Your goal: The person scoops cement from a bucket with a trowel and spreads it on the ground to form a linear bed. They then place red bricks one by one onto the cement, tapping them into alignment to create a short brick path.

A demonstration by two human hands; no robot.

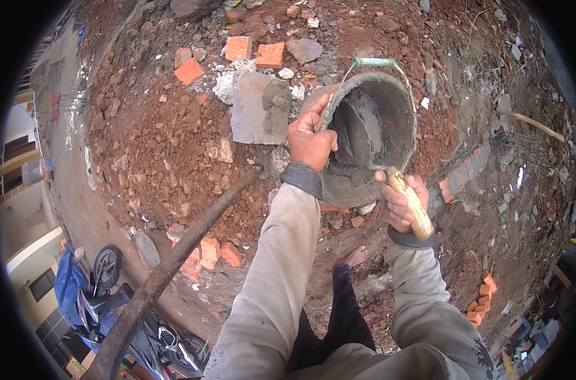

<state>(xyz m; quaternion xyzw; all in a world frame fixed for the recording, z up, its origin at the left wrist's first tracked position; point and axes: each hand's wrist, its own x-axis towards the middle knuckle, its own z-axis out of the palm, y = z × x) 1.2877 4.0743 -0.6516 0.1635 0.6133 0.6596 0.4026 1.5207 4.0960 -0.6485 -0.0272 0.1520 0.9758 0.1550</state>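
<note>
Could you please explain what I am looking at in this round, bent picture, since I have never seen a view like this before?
There is no machine here: a person wears a wide fisheye camera on the head, looking down at their own two hands. That lens bends straight edges and darkens the corners.

The left hand grips the rim of a grey bucket, which is tilted toward the camera and coated with wet cement. The right hand holds a pale wooden handle of a tool whose blade reaches into the bucket.

Below lies red earth strewn with orange brick pieces and a grey slab. A rusty bar crosses the lower left. The person's bare foot shows between the arms, and a motorbike stands at the lower left edge.
</note>
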